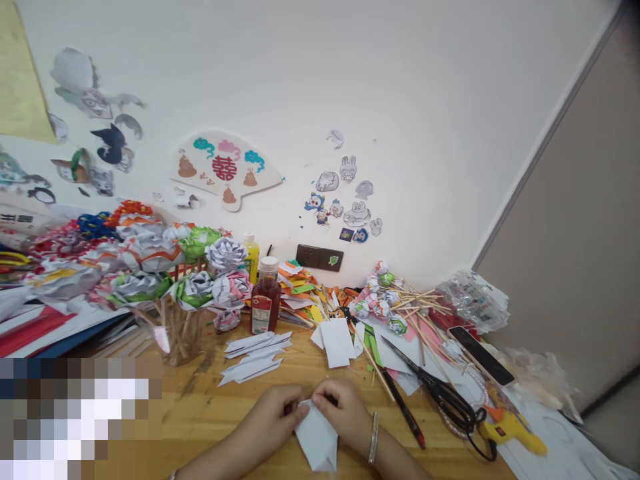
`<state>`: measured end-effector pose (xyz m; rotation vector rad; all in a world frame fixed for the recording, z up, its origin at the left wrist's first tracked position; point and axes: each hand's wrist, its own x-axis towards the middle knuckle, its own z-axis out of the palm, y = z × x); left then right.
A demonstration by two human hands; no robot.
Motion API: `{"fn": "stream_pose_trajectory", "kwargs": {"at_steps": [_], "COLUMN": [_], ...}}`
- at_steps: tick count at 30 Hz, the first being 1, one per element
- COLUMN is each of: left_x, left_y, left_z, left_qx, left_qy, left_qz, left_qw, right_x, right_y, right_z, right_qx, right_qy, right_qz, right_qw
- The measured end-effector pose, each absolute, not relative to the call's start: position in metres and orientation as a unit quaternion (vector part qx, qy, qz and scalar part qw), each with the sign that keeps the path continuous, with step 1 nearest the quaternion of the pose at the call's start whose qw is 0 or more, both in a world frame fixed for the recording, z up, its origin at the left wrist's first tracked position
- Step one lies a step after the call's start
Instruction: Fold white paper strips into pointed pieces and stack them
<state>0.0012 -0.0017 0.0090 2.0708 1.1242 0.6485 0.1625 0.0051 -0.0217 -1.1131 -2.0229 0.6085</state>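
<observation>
White and coloured paper flowers (150, 250) stand on sticks in a clear vase (194, 343), left side of desk (200, 395); these look complete. Folded white slips (250, 370) lie next, creased but loose, in front of the red-brown bottle (265, 303). Left hand (277, 410): grip pinched, thumb and finger on the upper left edge of one white paper piece (316, 433) at front middle of desk. Piece judged part-folded; lower end shows creases, top is in work. White sheets (337, 341) behind it look flat, apparently not yet folded. Right hand (347, 407): grip likewise pinched, on the top corner. Counts, left to right: vase flowers, roughly ten or more, overlapping; yellow bottle (253, 257), 1; slips, several, too stacked to tally; red-brown bottle, 1; held piece, 1; sheets, at least 2; pen (403, 407), 1; scissors (445, 393), 1 pair; phone (481, 355), 1; glue gun (523, 430), 1
</observation>
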Motion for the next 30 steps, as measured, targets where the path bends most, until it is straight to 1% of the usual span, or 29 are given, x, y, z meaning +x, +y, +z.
{"fn": "stream_pose_trajectory", "kwargs": {"at_steps": [4, 8, 13, 19, 23, 30], "left_x": [0.001, 0.001, 0.001, -0.004, -0.011, -0.013], "left_y": [-0.004, -0.003, 0.002, 0.014, 0.023, 0.025], "left_z": [0.012, 0.013, 0.010, 0.005, 0.002, 0.001], "left_qx": [0.796, 0.788, 0.767, 0.675, 0.616, 0.574], "left_qy": [0.418, 0.401, 0.410, 0.455, 0.465, 0.444], "left_qz": [0.254, 0.261, 0.278, 0.366, 0.414, 0.450], "left_qw": [0.356, 0.388, 0.409, 0.451, 0.483, 0.520], "right_x": [0.162, 0.162, 0.161, 0.165, 0.166, 0.165], "right_y": [0.002, 0.001, 0.004, 0.009, 0.013, 0.017], "right_z": [-0.018, -0.017, -0.017, -0.014, -0.019, -0.027], "right_qx": [-0.444, -0.437, -0.439, -0.437, -0.420, -0.437], "right_qy": [-0.799, -0.797, -0.765, -0.682, -0.668, -0.640], "right_qz": [0.197, 0.201, 0.259, 0.360, 0.401, 0.439], "right_qw": [0.356, 0.365, 0.393, 0.462, 0.465, 0.455]}}
